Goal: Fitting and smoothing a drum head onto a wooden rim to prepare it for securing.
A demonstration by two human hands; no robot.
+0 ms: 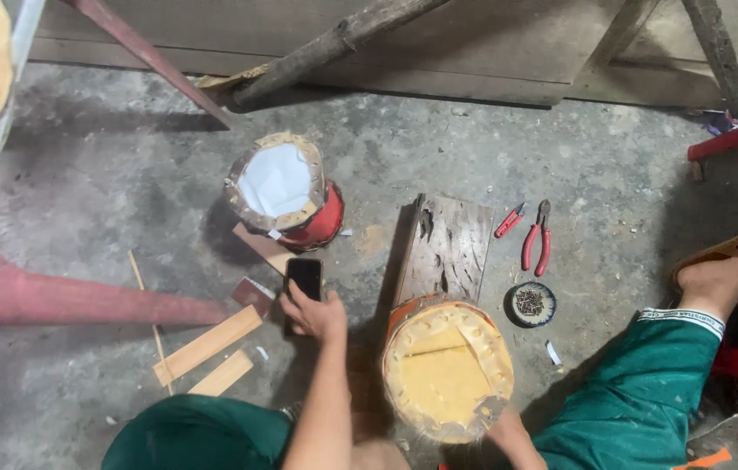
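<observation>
Left hand (312,313) closes its grip on one phone (304,277); right hand (504,426), grip unclear, steadies one of two drums (447,374).

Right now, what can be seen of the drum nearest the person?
The drum stands upright on the concrete floor between the person's knees. Its head is a pale yellow skin, stretched and ringed with small holes near the edge, with a ragged, hairy rim. A crease or line crosses the skin. The shell below looks orange. The far side leans against or touches a worn wooden board. The right hand rests at its lower right rim; the left hand is apart, holding a black phone.
</observation>
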